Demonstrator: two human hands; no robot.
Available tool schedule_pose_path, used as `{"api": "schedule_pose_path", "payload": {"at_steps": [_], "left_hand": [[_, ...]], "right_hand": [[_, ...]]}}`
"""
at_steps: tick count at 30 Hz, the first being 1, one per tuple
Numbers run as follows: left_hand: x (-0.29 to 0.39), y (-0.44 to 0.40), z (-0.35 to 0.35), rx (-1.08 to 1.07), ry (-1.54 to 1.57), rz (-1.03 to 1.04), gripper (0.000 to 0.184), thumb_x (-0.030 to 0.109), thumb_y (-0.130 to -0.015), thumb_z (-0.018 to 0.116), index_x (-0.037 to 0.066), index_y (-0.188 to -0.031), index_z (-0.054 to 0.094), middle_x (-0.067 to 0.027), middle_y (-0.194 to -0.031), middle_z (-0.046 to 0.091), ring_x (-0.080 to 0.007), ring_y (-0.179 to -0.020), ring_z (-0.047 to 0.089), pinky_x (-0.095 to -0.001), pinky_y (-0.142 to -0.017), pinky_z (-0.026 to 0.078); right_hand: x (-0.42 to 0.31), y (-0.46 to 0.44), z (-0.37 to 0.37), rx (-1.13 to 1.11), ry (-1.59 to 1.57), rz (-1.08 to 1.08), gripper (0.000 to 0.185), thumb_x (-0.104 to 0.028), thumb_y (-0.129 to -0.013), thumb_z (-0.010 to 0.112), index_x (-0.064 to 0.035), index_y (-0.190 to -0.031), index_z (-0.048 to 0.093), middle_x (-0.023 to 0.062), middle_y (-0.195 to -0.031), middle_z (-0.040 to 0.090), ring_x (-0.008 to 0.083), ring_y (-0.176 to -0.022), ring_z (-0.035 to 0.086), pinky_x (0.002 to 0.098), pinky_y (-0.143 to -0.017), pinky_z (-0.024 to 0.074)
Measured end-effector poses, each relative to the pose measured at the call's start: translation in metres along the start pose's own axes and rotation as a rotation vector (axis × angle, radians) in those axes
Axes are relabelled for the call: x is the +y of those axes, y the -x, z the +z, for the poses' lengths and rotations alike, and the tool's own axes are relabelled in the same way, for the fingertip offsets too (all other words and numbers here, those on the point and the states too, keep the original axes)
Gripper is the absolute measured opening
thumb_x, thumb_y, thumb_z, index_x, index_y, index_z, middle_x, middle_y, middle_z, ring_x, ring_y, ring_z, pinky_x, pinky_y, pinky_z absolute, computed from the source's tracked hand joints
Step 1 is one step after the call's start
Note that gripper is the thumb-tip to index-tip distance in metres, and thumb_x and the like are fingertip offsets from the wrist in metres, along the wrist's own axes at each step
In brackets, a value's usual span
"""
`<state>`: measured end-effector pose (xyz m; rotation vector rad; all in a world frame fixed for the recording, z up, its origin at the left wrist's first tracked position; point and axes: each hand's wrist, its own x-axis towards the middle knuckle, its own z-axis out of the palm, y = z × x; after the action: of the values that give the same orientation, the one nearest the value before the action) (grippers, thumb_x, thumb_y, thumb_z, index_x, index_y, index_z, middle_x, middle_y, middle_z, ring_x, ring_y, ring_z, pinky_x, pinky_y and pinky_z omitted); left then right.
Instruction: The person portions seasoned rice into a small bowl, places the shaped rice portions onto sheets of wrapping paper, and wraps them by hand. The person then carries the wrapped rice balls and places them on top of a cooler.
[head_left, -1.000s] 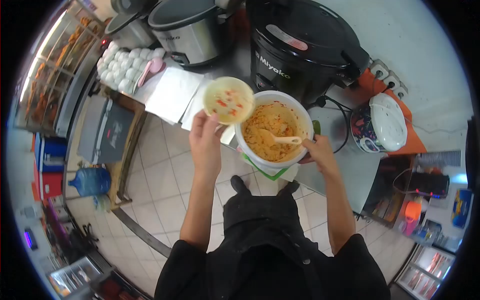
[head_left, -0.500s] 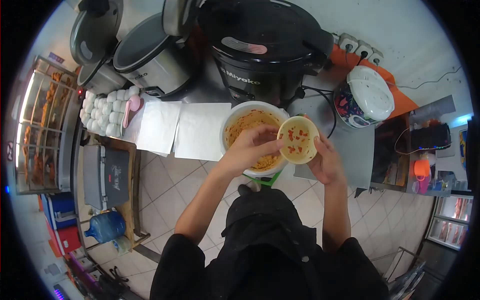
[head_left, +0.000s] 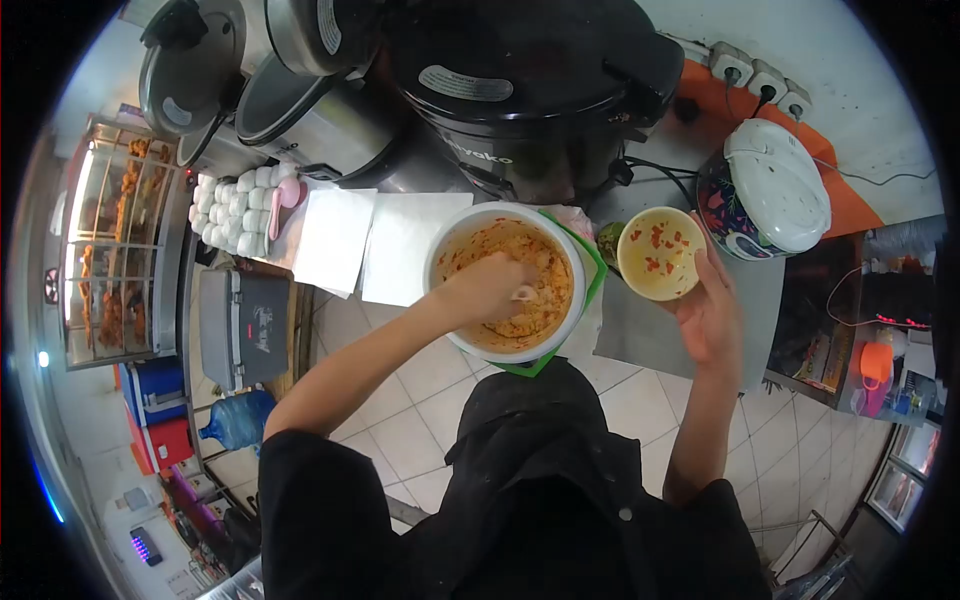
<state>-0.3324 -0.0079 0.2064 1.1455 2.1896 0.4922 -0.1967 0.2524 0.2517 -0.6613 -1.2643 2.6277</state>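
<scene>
A white tub (head_left: 577,300) of orange-yellow rice (head_left: 545,305) stands at the counter's front edge on something green. My left hand (head_left: 485,288) reaches into it, fingers closed around the pale end of a utensil, most of which is hidden. At the right, my right hand (head_left: 712,310) holds a small yellow bowl (head_left: 640,275) by its right side, tilted so that its inside shows. Red bits cling inside the bowl. Two white sheets of paper (head_left: 335,240) lie left of the tub.
Behind the tub is a large black cooker (head_left: 530,100); more cookers stand at the back left. Small white-wrapped bundles (head_left: 235,210) and a pink spoon (head_left: 275,210) are left of the papers. A floral container with a white lid (head_left: 775,185) stands right, near cables and sockets.
The yellow bowl passed from my left hand to my right and is now right of the tub. My left hand has moved down into the tub. The view has shifted.
</scene>
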Motion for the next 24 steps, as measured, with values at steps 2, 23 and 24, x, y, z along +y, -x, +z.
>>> {"api": "schedule_pose_path", "payload": {"at_steps": [2,23,24], "left_hand": [[0.009,0.030,-0.025,0.047,-0.002,-0.091,0.024,0.004,-0.074,0.066,0.005,-0.097,0.060,-0.0167,-0.082,0.065,-0.0371,-0.081,0.064,-0.0453,-0.074,0.052],[0.004,0.118,0.096,0.872,0.969,-0.609,0.050,0.006,-0.087,0.066,-0.002,-0.131,0.045,-0.0162,-0.101,0.063,-0.0256,-0.090,0.063,-0.0374,-0.078,0.050],[-0.006,0.108,0.108,1.011,0.966,-0.488,0.054,0.010,-0.087,0.070,-0.002,-0.133,0.044,-0.0112,-0.103,0.065,-0.0166,-0.091,0.061,-0.0317,-0.082,0.049]], "right_hand": [[-0.001,-0.004,0.003,-0.031,0.031,-0.006,0.048,-0.017,-0.099,0.052,-0.0070,-0.144,0.042,0.0101,-0.130,0.057,0.0215,-0.114,0.061,0.0406,-0.087,0.0568],[0.170,-0.085,0.118,-0.689,1.812,0.071,0.052,-0.015,-0.072,0.075,0.0119,-0.113,0.059,0.0303,-0.114,0.060,0.0374,-0.110,0.059,0.0419,-0.088,0.0502],[0.173,-0.090,0.123,-0.689,1.790,0.204,0.047,-0.013,-0.073,0.073,0.0118,-0.111,0.059,0.0299,-0.112,0.061,0.0369,-0.107,0.060,0.0415,-0.086,0.0510]]}}
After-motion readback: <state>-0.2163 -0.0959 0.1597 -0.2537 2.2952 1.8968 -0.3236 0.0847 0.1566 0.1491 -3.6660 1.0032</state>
